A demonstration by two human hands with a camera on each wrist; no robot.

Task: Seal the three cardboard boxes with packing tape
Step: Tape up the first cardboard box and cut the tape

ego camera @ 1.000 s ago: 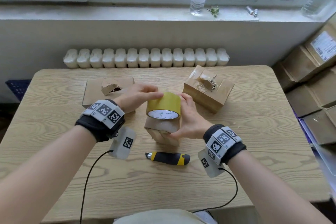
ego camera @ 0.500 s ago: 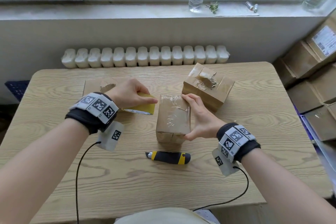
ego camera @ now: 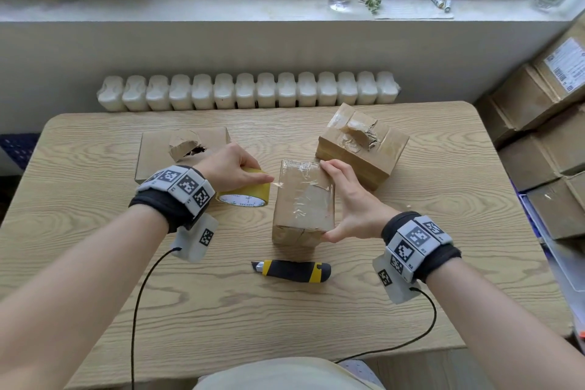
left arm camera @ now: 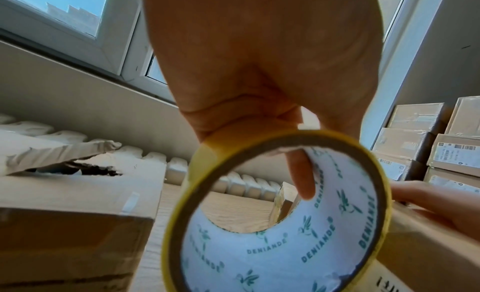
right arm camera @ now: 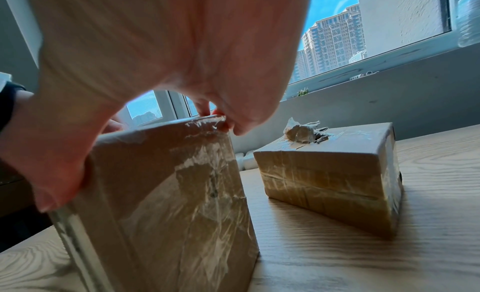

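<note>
L hand (ego camera: 232,166) grips tape roll (ego camera: 245,191) – R hand (ego camera: 351,203) holds taped mid box (ego camera: 304,203); contents hidden.

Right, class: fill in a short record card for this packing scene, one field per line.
left hand: grips tape roll, a strip running to the middle box
right hand: holds middle box, fingers on its far top edge
left box: top torn open
right box: top torn, old tape
utility knife: on table, nearer than middle box

Tape roll (ego camera: 245,190) left of middle box (ego camera: 304,203), knife (ego camera: 292,271) seemingly just before it.
</note>
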